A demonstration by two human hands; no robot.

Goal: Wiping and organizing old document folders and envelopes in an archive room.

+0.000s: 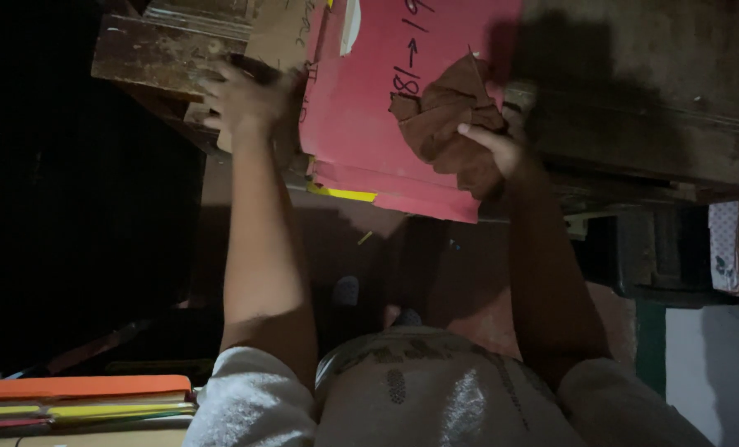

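My left hand (245,99) grips the left edge of a stack of folders, red ones (378,99) on top with a yellow one (340,193) showing at the lower edge. The stack lies on a dark wooden table (634,91). My right hand (494,145) is closed on a crumpled brown cloth (444,112) that rests against the top red folder. Both arms reach forward from my light shirt. The left hand's fingertips are partly hidden behind the folder edge.
A worn wooden edge (154,54) juts out at the upper left. Another pile of orange, yellow and red folders (80,397) sits at the lower left. The floor below is dim; a patterned cloth (724,244) and a white surface (709,364) are at the right.
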